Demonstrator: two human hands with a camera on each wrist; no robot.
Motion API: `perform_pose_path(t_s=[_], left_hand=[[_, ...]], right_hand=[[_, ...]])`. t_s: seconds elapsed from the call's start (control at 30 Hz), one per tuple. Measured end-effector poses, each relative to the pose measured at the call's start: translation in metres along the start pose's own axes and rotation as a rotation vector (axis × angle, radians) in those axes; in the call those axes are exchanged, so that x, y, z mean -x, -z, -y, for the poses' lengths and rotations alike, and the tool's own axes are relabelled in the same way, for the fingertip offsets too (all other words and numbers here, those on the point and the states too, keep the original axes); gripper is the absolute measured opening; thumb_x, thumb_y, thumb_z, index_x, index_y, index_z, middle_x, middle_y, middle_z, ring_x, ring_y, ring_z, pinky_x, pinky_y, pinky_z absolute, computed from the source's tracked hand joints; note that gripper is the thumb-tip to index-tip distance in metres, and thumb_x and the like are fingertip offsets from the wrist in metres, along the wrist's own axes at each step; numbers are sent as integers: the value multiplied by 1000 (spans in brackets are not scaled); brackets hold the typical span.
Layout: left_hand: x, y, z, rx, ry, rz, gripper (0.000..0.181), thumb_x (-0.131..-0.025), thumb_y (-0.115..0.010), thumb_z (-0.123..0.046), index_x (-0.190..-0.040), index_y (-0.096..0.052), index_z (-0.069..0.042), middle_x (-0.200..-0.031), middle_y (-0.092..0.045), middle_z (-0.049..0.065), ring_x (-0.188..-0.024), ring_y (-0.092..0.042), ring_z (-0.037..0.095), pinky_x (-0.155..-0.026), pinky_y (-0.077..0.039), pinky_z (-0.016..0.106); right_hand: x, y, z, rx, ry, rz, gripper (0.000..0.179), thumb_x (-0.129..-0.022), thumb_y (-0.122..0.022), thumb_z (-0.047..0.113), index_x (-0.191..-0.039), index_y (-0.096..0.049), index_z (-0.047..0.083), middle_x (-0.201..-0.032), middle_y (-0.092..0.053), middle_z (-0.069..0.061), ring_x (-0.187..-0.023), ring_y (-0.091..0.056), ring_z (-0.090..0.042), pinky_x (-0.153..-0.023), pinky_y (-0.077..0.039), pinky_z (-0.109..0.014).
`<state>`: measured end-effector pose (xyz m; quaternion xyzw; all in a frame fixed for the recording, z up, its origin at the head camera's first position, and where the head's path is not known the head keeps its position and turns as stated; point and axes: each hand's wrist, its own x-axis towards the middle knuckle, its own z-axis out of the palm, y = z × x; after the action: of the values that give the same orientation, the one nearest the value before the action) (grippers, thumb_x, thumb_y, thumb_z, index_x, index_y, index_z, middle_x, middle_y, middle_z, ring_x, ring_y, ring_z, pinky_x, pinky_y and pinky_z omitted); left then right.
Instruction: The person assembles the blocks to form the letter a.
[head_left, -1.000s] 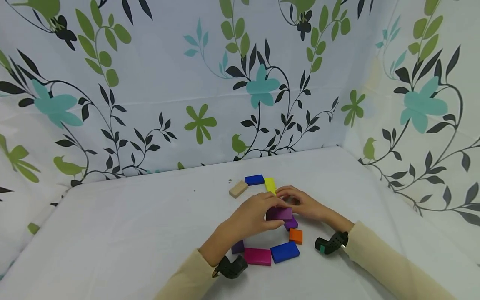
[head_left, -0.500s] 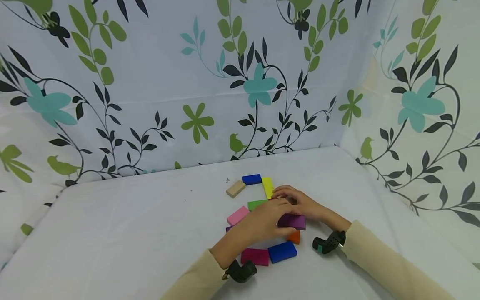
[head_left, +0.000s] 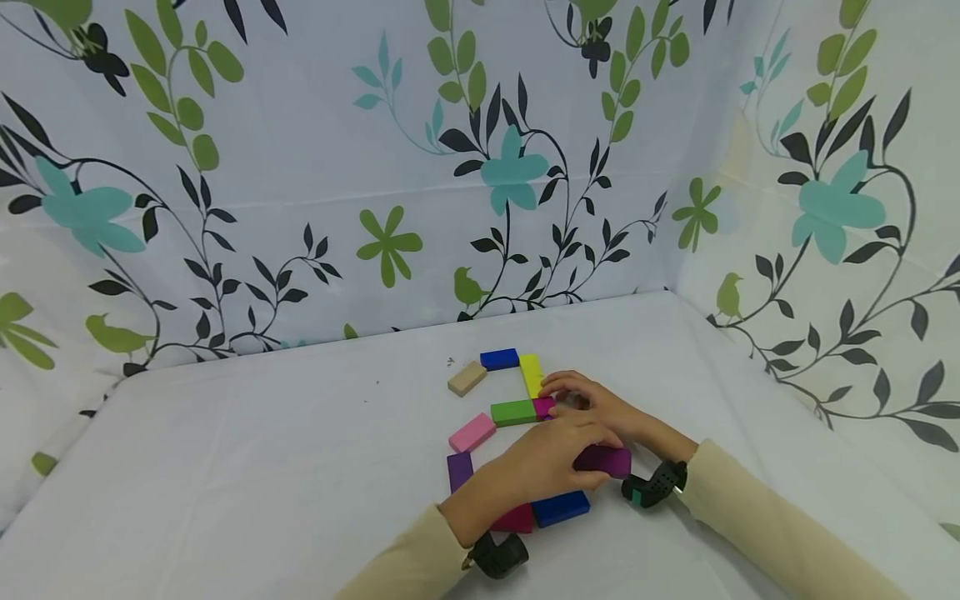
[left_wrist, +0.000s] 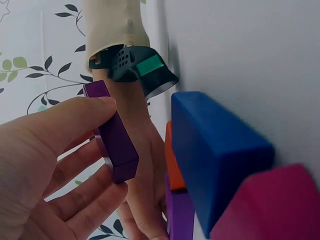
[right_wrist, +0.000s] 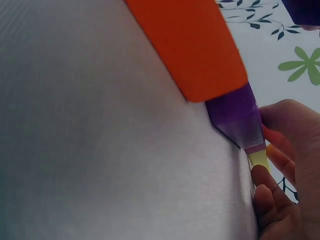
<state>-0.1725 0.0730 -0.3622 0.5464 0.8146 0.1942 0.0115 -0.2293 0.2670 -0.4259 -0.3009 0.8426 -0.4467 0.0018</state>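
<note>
My left hand (head_left: 558, 454) holds a dark purple block (left_wrist: 118, 142) between thumb and fingers, raised over the right side of a block outline. Below it, in the left wrist view, are an orange block (left_wrist: 175, 165), a blue block (left_wrist: 220, 140) and a magenta block (left_wrist: 280, 210). My right hand (head_left: 603, 408) stays at the outline's right side, near the yellow block (head_left: 531, 375). Its thumb and curled fingers lie on either side of a violet block (right_wrist: 237, 117) that adjoins the orange one (right_wrist: 200, 55). In the head view the left hand hides that contact.
A green block (head_left: 513, 412), a pink block (head_left: 472, 432) and an upright-lying purple block (head_left: 460, 471) form the outline's left part. Behind are a wooden block (head_left: 467, 378) and a blue block (head_left: 499, 359). White cloth (head_left: 262, 467) covers the table; a patterned curtain (head_left: 300, 208) stands behind.
My left hand has carried the dark purple block right and toward me, uncovering the green, pink and left purple blocks. My right hand has stayed at nearly the same spot.
</note>
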Motion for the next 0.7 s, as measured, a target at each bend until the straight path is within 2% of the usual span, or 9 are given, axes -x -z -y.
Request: perform_pose_path(t_s=[0.3, 0.53, 0.7], left_hand=[[-1, -7, -3, -9, -13, 12, 38, -93, -69, -27, -127, -62, -14, -125, -61, -4, -118, -52, 1, -98, -41, 13], [-3, -12, -2, -8, -34, 26, 38, -93, -68, -28, -128, -62, -16, -123, -62, -5, -115, -54, 0, -96, -41, 12], [-5, -16, -1, -4, -31, 47, 39, -92, -69, -28, -128, -62, -16, -121, -62, -4, -111, -55, 0, -93, -41, 10]], right_hand=[[-3, 0, -2, 6, -29, 13, 30, -96, -58, 8, -126, -59, 4, -139, -45, -17, -116, -49, -32, -90, -43, -28], [-4, 1, 2, 13, -57, 25, 30, -96, -60, 11, -125, -60, 3, -138, -46, -16, -113, -50, -29, -86, -43, -25], [-4, 2, 0, 34, -59, 19, 30, -96, -61, 12, -125, -60, 4, -138, -47, -16, -114, -51, -28, -88, -44, -25]])
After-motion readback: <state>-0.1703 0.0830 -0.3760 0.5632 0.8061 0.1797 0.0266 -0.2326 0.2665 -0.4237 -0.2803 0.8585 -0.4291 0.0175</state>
